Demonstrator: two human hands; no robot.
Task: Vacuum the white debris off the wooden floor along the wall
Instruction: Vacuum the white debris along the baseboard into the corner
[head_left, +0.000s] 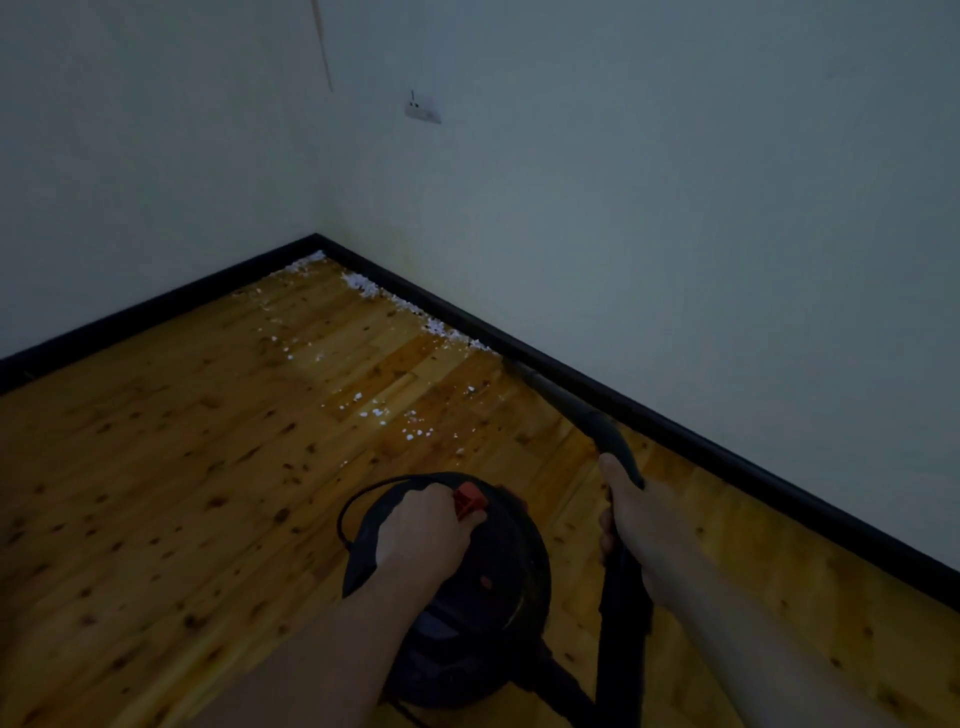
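White debris (363, 285) lies in a line along the black skirting board (649, 410) of the right wall, up into the corner, with loose specks (374, 413) scattered on the wooden floor (156, 467). A dark canister vacuum (488, 587) with a red part (470, 500) on top stands in front of me. My left hand (423, 530) grips its top handle. My right hand (631, 512) is shut on the black nozzle tube (582, 410), whose tip rests on the floor by the skirting board at the near end of the debris line.
Two pale walls meet at a corner (317, 236) ahead. A wall socket (422, 110) sits on the right wall. The vacuum's black hose (621, 623) runs down past my right forearm, and a thin cord (345, 512) loops off the canister's left side.
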